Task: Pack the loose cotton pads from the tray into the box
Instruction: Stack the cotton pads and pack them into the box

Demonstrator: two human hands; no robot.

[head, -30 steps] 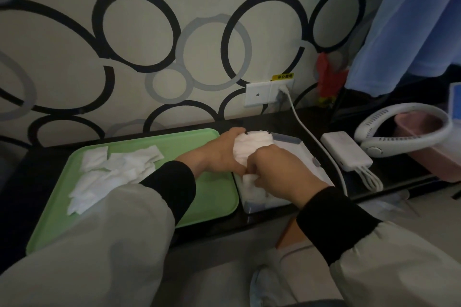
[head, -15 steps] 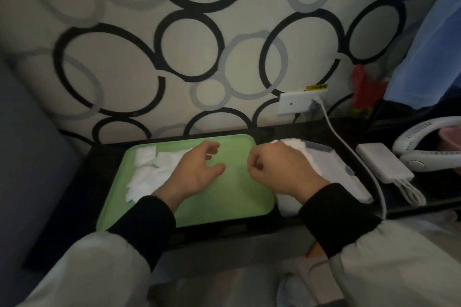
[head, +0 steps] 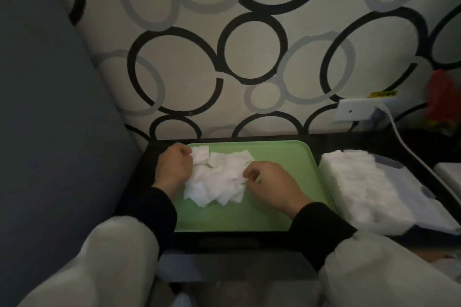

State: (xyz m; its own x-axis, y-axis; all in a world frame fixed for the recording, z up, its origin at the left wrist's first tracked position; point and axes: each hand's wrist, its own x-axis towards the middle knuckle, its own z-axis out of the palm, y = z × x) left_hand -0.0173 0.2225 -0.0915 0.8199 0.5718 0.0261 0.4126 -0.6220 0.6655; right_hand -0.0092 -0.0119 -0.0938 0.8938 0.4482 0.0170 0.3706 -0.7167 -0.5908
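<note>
So, both hands are bracketing the loose cotton pads at the centre-left of the green tray: left hand on the pile's left edge, right hand on its right, fingers curled inward, probably to scoop the heap together. Can't tell if either has actually pinched anything yet. The box sits just right of the tray, already stacked high, so it's a short carry.
</note>
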